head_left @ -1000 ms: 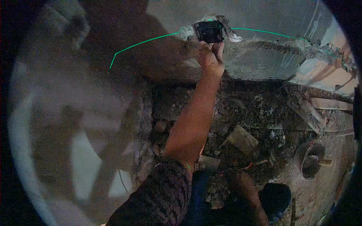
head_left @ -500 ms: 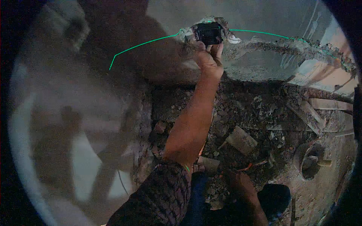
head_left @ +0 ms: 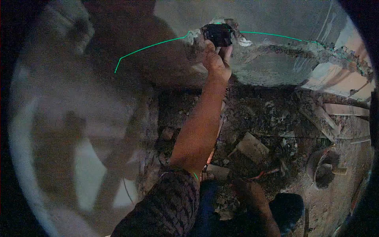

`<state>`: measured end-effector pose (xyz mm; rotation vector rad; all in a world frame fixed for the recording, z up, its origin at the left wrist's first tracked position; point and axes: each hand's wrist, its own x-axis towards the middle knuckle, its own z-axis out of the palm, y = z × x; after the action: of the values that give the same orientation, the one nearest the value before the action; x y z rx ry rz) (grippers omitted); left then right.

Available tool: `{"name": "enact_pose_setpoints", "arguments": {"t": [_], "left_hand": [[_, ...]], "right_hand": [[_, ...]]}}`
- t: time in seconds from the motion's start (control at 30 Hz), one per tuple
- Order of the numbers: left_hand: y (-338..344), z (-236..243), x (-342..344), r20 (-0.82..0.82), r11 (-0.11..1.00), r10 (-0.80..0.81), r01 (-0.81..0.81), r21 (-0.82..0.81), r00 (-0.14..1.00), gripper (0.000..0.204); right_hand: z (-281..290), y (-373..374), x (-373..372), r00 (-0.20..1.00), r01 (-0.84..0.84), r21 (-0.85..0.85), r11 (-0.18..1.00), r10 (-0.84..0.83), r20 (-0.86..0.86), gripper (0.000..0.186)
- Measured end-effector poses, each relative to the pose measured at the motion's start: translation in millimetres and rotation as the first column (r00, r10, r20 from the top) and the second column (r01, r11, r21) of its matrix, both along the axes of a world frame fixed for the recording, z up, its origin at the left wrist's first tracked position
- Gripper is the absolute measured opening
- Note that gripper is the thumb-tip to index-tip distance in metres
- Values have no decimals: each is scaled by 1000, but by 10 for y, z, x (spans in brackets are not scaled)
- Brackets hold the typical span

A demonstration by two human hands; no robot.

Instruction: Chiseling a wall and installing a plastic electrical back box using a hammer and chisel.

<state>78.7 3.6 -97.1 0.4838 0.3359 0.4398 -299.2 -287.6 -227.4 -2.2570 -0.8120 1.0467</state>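
My left hand (head_left: 216,61) reaches up to the wall and is closed on a black electrical box (head_left: 218,35), thumb on its left side and fingers below. The box sits at a rough, broken-out hole in the grey wall (head_left: 272,19). A thin green laser line runs along the wall to both sides of the box. Low down, my right hand (head_left: 250,193) is in deep shadow, beside a thin tool with an orange part (head_left: 261,173). Its fingers are too dark to show whether they hold anything.
Rubble (head_left: 252,110) covers the floor along the wall's foot. A flat grey board piece (head_left: 253,147) lies on it. Wooden strips (head_left: 321,120) are at the right, above a round bucket (head_left: 323,170) with a handle sticking out. A chased groove (head_left: 276,48) runs right from the hole.
My left hand has shifted slightly left and its wrist has turned a little, still gripping the black box. The box has tilted slightly. My right hand stays in nearly the same place.
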Motion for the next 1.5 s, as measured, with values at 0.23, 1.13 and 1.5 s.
{"name": "enact_pose_setpoints", "arguments": {"t": [0.23,1.13,1.5], "left_hand": [[-64,48,-35,33,999,19,-17,-47,999,46],[419,-282,217,101,940,-118,78,333,988,63],[278,-141,79,113,968,-101,71,240,988,57]], "right_hand": [[-3,-77,-77,975,220,98,971,-219,-20,45],[-485,361,-60,929,138,606,784,-315,196,41],[199,307,158,997,56,259,964,-66,29,43]]}}
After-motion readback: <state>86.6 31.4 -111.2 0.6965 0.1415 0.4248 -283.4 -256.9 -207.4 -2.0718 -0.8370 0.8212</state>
